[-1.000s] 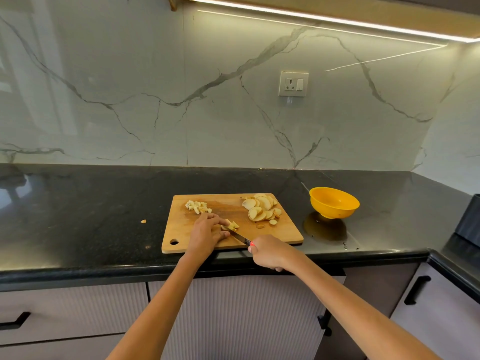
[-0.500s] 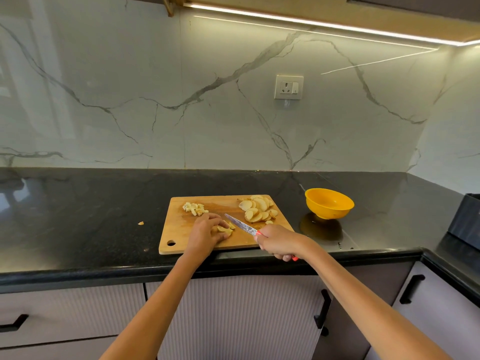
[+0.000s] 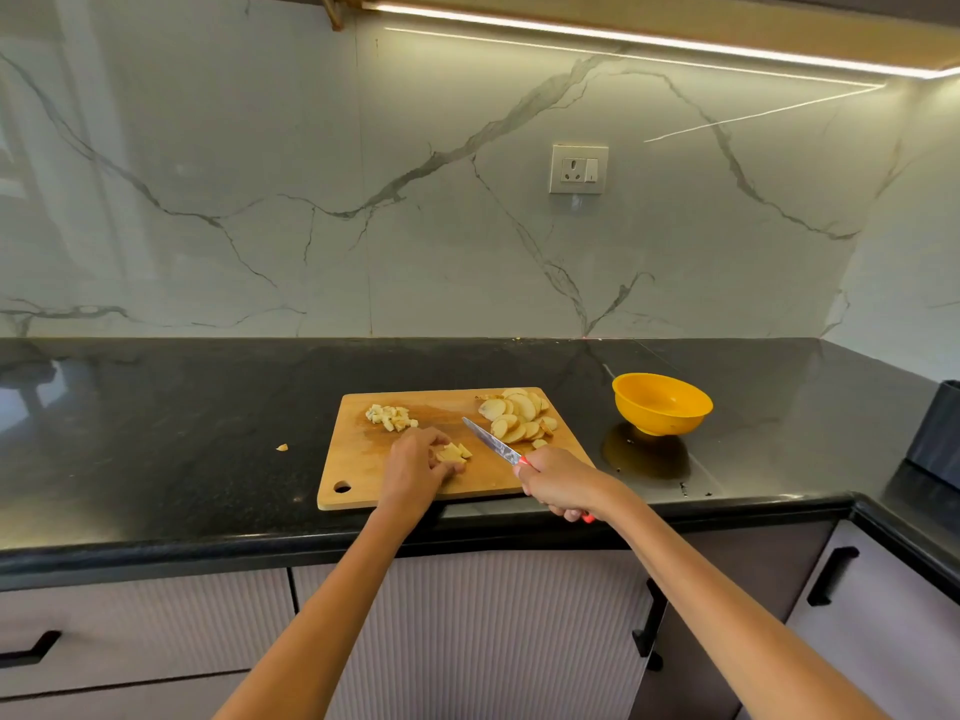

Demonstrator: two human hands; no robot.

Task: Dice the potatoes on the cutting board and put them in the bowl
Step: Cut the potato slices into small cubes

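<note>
Mid-dice: one hand gathers cut potato, the other holds the knife lifted off the board.

The left hand curls its fingers around a small cluster of cut pieces near the middle of the board; the right hand is wrapped tight on the red handle of the knife, blade angled up toward the slices piled at the board's far right. A heap of dice sits at the far left, and one scrap lies on the counter. The bowl stands apart to the right, seemingly with nothing in it yet. The risk I see: the blade tip points close to the left fingers, so a hurried chop could nick them; the loose pieces could also scatter off the board, whose near edge sits right at the counter lip.
</note>
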